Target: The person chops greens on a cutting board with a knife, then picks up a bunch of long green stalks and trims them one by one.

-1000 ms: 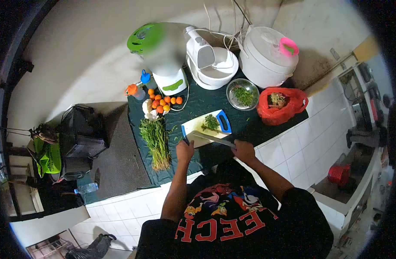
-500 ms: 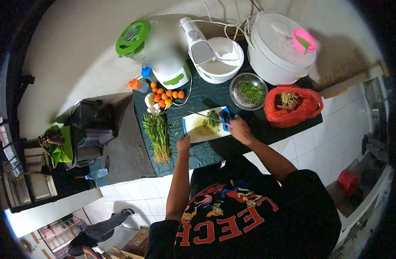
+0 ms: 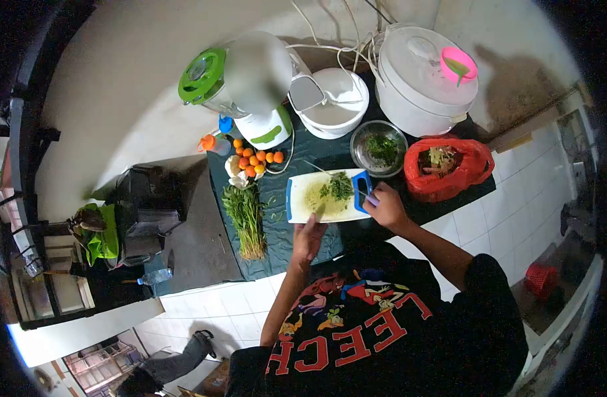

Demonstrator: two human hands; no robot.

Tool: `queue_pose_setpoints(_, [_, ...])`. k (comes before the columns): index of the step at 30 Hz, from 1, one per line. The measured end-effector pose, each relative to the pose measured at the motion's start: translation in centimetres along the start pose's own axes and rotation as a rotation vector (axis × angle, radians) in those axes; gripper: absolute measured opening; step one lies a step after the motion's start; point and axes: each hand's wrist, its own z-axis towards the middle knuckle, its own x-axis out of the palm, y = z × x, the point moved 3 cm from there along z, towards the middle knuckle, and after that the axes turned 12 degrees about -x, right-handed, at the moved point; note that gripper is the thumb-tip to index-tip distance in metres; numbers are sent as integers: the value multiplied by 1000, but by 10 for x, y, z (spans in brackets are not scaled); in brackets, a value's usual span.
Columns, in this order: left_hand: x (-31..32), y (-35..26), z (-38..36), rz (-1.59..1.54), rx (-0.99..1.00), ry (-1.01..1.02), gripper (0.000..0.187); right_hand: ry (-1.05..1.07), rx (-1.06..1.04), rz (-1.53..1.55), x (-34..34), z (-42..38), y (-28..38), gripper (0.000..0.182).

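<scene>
A white cutting board (image 3: 300, 198) with blue ends lies in front of me, with chopped green herbs (image 3: 340, 187) toward its right side. My left hand (image 3: 308, 239) grips its near edge, thumb on top and fingers partly hidden. In my right hand (image 3: 385, 208), closed at the board's right end, is a knife (image 3: 315, 166); its blade points to the far left, passing behind the herbs. Beyond the board sits a clear bowl (image 3: 381, 151) of chopped greens. A bundle of leafy stems (image 3: 244, 218) rests to the left.
Small orange fruits (image 3: 260, 156) and garlic bulbs (image 3: 236, 171) lie at the left. A blender (image 3: 267, 129), a white mixer bowl (image 3: 333, 119) and a large white pot (image 3: 422, 86) line the back. At right sits a red plastic bag (image 3: 449, 185). A person (image 3: 178, 360) is at lower left.
The board has shifted right and is turned slightly. My left hand has moved from its left end to its near edge. My right hand has moved a little right and nearer with the knife.
</scene>
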Motion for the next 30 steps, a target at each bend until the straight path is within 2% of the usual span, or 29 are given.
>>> queue_pose_setpoints(1, [3,4,6,46,-17,-50,42,-10,-2,-1,-11,1,8,21])
queue_pose_setpoints(5, [39,-6,13,70,-28,5,42,-22,-91,-82,-42,-5,6,30])
queue_pose_setpoints(7, [52,-13,23,93,-37,33,41,38,-22,-134,-68,-7,22,43])
queue_pose_setpoints(8, [57,-16,29,140,-60,17,41,31,-17,-131,-79,-9,28,43])
queue_pose_setpoints(10, [67,-20,42,238,-90,-5,39,233,108,-243,-91,-17,30,58])
queue_pose_setpoints(13, [77,-28,59,353,-78,-14,40,227,183,-243,-92,-31,26,64])
queue_pose_setpoints(22, [92,-40,74,507,-74,7,36,297,300,-223,-73,-25,0,65])
queue_pose_setpoints(25, [85,-43,81,522,-108,1,35,160,223,-274,-70,-15,-14,66])
queue_pose_setpoints(29, [82,-48,94,539,-132,16,35,106,294,-258,-70,-1,-39,66])
queue_pose_setpoints(30, [85,-49,94,546,-145,19,35,57,303,-343,-68,1,-47,66])
